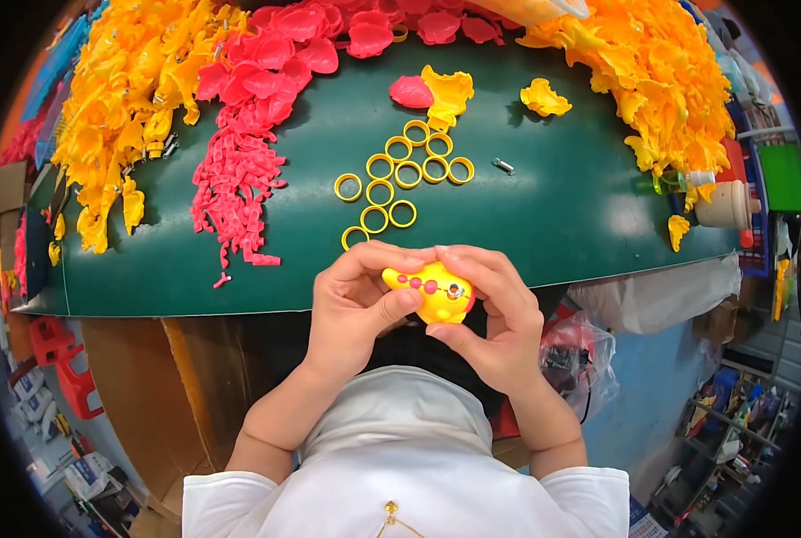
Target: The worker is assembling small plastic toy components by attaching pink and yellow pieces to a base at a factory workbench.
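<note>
A small yellow plastic toy point(436, 305) with pink spots and a round silver-and-dark piece is held up just past the table's near edge. My left hand point(351, 300) grips its narrow end between thumb and fingers. Around the wider end, my right hand point(499, 309) has its thumb below and its fingers above. Both hands are closed on the toy, and the fingers cover parts of its rim. Beyond them, several yellow rings point(380, 192) lie flat on the green table. A pink shell piece point(410, 91) touches a yellow shell piece point(450, 93) farther back.
Yellow shell pieces are heaped at left point(136, 81) and right point(669, 85) of the green table point(544, 224). Pink shells point(279, 49) and small pink parts point(237, 175) form piles left of centre. A small metal part point(504, 166) and a beige cup point(725, 204) stand out at right.
</note>
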Demonstrator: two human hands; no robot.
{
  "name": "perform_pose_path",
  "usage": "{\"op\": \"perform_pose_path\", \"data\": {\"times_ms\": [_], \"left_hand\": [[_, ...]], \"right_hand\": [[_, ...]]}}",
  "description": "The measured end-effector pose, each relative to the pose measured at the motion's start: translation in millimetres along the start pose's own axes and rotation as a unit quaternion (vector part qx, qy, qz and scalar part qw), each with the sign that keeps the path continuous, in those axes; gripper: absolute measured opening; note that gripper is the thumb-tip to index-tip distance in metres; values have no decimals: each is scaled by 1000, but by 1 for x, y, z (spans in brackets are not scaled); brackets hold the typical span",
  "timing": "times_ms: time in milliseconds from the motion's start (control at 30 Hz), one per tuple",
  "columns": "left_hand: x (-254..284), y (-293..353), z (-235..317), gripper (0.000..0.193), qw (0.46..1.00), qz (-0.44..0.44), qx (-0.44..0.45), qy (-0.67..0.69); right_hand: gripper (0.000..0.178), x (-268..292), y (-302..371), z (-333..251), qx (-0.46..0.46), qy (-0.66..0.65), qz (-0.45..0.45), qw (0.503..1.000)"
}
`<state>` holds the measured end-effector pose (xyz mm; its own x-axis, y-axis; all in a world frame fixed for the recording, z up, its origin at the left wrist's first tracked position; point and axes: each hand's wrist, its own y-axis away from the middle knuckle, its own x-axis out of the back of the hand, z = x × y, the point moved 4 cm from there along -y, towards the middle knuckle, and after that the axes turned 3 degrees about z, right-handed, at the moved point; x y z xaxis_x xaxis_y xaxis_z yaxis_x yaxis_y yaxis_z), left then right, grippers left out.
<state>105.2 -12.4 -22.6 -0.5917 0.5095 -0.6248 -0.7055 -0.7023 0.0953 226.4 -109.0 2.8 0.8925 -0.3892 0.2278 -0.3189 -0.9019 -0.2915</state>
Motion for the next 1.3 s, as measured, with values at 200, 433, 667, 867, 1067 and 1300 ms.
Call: {"op": "perform_pose_path", "data": {"times_ms": [200,433,667,867,1067,1300], "left_hand": [[5,0,4,24,987,-18,-90,-129],[-12,-3,23,56,943,5,-209,-259],[11,10,12,30,892,20,-202,-405],[9,12,13,23,894,32,-194,-402],[5,9,25,22,888,-2,-203,-412],[6,-6,34,35,948,53,-200,-243]], "right_hand": [[59,2,-2,11,-41,-36,-32,998],[65,40,-41,26,-128,-180,51,974],[57,47,-74,60,-101,-53,59,992],[51,38,-85,33,-36,152,33,987],[54,32,-77,34,-16,250,78,965],[57,16,-58,11,22,159,92,983]]}}
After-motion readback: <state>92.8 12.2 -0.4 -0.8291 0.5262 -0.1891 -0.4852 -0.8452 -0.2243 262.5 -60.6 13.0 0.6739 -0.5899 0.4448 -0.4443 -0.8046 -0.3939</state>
